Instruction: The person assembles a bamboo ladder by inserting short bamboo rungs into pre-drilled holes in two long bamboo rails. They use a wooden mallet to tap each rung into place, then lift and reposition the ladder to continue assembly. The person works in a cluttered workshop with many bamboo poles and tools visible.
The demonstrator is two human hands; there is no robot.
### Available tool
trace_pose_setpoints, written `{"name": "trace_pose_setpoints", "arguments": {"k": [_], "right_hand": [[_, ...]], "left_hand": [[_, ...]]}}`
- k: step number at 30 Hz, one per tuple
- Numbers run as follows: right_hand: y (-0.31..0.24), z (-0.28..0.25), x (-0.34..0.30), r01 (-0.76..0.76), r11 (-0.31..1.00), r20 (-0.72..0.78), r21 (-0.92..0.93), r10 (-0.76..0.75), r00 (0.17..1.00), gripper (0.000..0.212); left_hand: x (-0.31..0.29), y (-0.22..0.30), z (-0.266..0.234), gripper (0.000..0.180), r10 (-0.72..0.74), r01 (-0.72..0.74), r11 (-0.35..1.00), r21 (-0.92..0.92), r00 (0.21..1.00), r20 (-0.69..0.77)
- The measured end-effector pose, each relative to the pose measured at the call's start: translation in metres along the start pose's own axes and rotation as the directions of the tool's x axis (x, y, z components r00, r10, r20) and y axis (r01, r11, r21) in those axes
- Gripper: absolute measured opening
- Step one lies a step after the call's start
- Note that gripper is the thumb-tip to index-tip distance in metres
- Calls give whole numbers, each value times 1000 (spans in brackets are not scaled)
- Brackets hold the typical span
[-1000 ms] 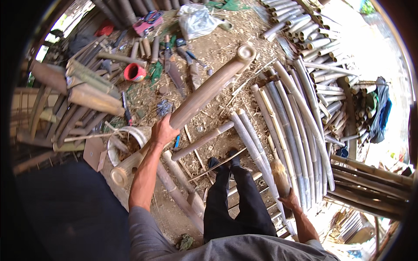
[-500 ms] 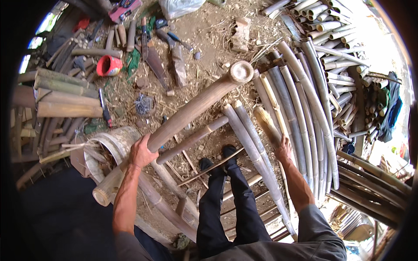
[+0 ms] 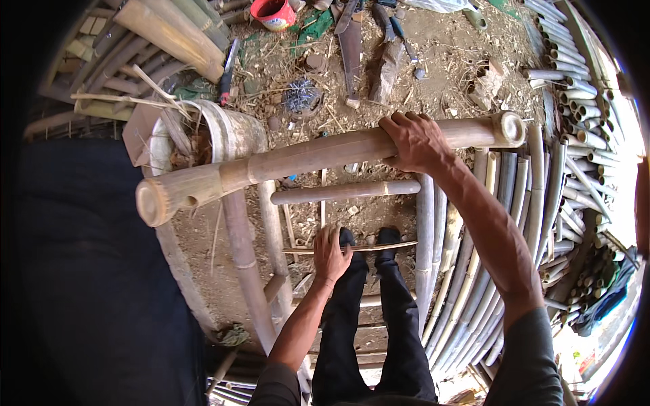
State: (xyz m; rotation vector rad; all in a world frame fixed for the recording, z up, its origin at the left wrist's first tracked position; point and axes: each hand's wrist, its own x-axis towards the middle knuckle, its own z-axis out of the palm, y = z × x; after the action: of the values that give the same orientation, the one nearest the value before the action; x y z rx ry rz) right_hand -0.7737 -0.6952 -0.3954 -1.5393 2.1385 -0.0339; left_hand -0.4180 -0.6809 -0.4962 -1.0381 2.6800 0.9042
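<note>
The right hand grips a thick bamboo pole toward its right end, the pole lying crosswise above a bamboo frame. The left hand curls at a thin bamboo strip; whether grasping, I cannot tell.

Red container along the top edge — whitish bucket (scraps inside) at left, stacked bamboo upper right.

Ground: bare brown earth w/ scattered pale shavings, esp. toward 12 o'clock. Periphery: stacked bamboo stock at 2 o'clock; thicker bamboo lengths, approx. 11 o'clock; dk. expanse, 8–9 o'clock, nature indistinct. Bright daylight enters approx. 3 o'clock.
</note>
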Motion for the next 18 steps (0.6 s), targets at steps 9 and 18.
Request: {"name": "trace_pose_setpoints", "arguments": {"k": [9,18], "right_hand": [[-6,4,15,73,993,-62,-93,-79,995,47],[-19,-9,9,33,994,261,-100,-6,965,60]], "left_hand": [[-18,-89,166,66,-372,130,926,354,472,800],[-50,-108,156,87,-419,121,896,427,548,724]]}}
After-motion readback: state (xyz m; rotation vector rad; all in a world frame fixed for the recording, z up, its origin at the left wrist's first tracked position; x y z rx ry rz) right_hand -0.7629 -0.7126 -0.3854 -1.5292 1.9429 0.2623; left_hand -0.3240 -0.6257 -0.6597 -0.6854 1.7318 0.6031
